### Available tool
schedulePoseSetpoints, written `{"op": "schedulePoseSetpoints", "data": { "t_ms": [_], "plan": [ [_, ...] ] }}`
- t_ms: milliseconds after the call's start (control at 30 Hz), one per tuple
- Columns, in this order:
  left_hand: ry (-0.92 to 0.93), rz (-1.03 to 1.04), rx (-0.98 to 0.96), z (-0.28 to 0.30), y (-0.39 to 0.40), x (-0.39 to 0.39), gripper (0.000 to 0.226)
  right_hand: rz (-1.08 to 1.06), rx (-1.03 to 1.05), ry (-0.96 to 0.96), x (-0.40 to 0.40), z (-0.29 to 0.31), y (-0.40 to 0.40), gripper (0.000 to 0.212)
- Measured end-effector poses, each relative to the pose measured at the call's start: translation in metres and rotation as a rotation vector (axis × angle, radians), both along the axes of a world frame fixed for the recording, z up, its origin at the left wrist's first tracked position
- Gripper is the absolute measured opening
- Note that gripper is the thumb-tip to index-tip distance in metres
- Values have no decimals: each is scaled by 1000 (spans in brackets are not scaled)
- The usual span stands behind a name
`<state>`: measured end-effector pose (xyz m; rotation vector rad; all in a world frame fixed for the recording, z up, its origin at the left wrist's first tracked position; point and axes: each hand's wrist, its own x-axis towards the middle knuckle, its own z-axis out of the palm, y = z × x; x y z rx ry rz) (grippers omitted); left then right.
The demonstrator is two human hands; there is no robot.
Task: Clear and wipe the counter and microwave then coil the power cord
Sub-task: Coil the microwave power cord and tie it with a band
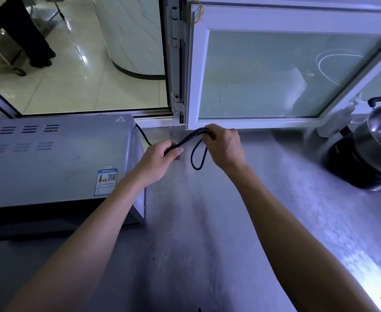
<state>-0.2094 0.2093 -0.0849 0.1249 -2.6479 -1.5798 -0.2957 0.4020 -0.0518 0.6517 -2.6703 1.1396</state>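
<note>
**Cord gathered between both my hands**

The thin black rubber power cord (194,138) is bunched into several strands stretched between my two hands, held above the grey speckled table (207,221). One loop of it hangs down below the strands, between my hands, its bottom near the table surface. My left hand (160,158) grips one end of the bundle, its fingers (178,152) curled round the strands with the thumb on top. My right hand (224,145) grips the other end, fingers wrapped over the fold of the cord close to the window frame. A single length of cord runs from my left hand back behind the rear corner of the silver-grey metal microwave (57,163), which stands on the table to my left with its vent slots and a blue-edged label on top.

Just behind my right hand is the white-framed frosted glass window (275,75), swung open. At the far right a shiny steel pot (380,136) sits on a black cooker base (351,167), well apart from my hands.
</note>
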Motion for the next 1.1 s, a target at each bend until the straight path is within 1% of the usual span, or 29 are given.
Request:
{"op": "schedulePoseSetpoints", "data": {
  "t_ms": [100,200,300,367,467,567,633,700,867,900,1000,1100],
  "plan": [
    [71,72,-12,-1,6,-2,19,7,-59,-21,-1,8,4,14],
    [135,60,-29,1,12,-8,16,2,-149,-99,1,17,1,14],
    [253,45,-203,0,15,-15,35,-32,-314,-217,4,27,-6,14],
    [292,53,-287,-2,16,-20,44,-49,-423,-263,5,33,-11,15],
    [263,44,-313,-8,15,-22,54,-74,-494,-299,6,36,-19,15],
    [162,17,-398,-20,8,-19,60,-122,-554,-356,6,37,-24,16],
    [143,25,-440,-26,5,-17,63,-139,-581,-381,6,37,-26,15],
    [158,33,-489,-27,5,-14,55,-159,-601,-407,5,38,-26,13],
    [247,62,-549,-23,6,-10,12,-196,-642,-473,2,36,-26,13],
    [268,73,-561,-20,6,-9,12,-195,-647,-485,3,36,-27,14],
    [287,73,-583,-10,3,-9,24,-194,-649,-501,4,35,-32,14],
    [204,51,-520,-1,3,-11,29,-189,-596,-468,1,39,-36,17]
  ]
}}
